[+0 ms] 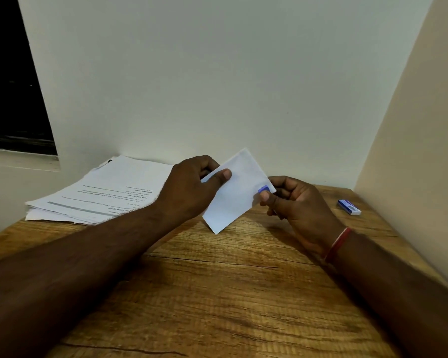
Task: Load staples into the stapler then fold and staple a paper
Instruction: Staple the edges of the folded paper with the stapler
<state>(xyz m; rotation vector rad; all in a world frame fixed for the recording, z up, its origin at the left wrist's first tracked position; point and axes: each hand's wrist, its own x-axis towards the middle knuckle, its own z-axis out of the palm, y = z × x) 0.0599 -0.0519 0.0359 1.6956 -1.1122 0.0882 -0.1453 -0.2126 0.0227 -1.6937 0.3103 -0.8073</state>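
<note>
Left hand point(192, 188) closed on the upper left edge of a folded paper point(237, 192), thumb pressed flat on the near face, other fingers curled behind. Right hand point(299, 202) closed too, pinching the paper's right edge between thumb and fingers, with a small blue thing, apparently the stapler point(263, 188), showing just above the thumb at that edge; most of it hidden by the hand and the sheet, so its shape hard to tell. Red thread band point(338, 245) around the right wrist.

Paper held up off the table point(217, 293), between the two hands, tilted: long axis running from the top corner near the wall down and leftward to the bottom corner, which points at the tabletop and hangs just above it or touches it, cannot tell which. Plain white, no print on the side facing the camera, folded into a compact rectangle, edges crisp, faintly bluish in the dim light.

Further out, on the left, a loose stack of printed sheets point(101, 192) lying flat against the wall, text upside down from this side. On the right, well apart from the hands, a small blue and white box point(349, 207) lying flat near the side wall. Wood-grain tabletop underneath, dark window point(13, 81) at upper left.
</note>
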